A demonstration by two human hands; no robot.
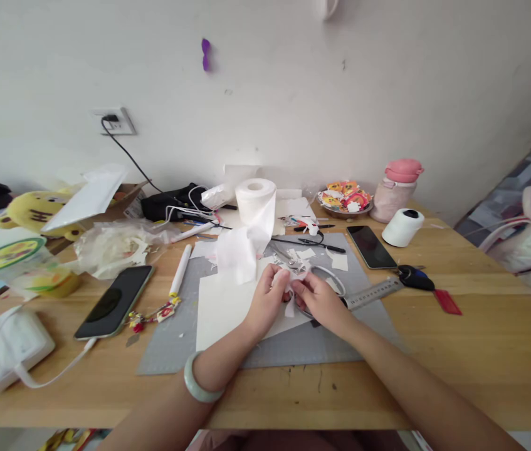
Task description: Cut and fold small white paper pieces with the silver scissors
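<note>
Over a sheet of white paper (220, 313), my left hand (269, 297) and my right hand (319, 300) meet with their fingers closed. Pinched between them is a small piece of white tissue (290, 307), with one end hanging below the fingertips. A pair of scissors (335, 279) lies by my right hand, partly hidden behind it. White paper scraps (305, 254) are scattered just beyond the fingers. Behind them stands a roll of tissue (256, 203), its loose end trailing onto the paper.
Under the paper is a grey cutting mat (166, 344). A metal ruler (375, 293), a phone (371, 247) and a thread spool (402, 228) lie right. Left are another phone (115, 302), a white power bank (9, 351) and a plastic cup (49, 275). A pink-lidded bottle (394, 191) stands by the wall.
</note>
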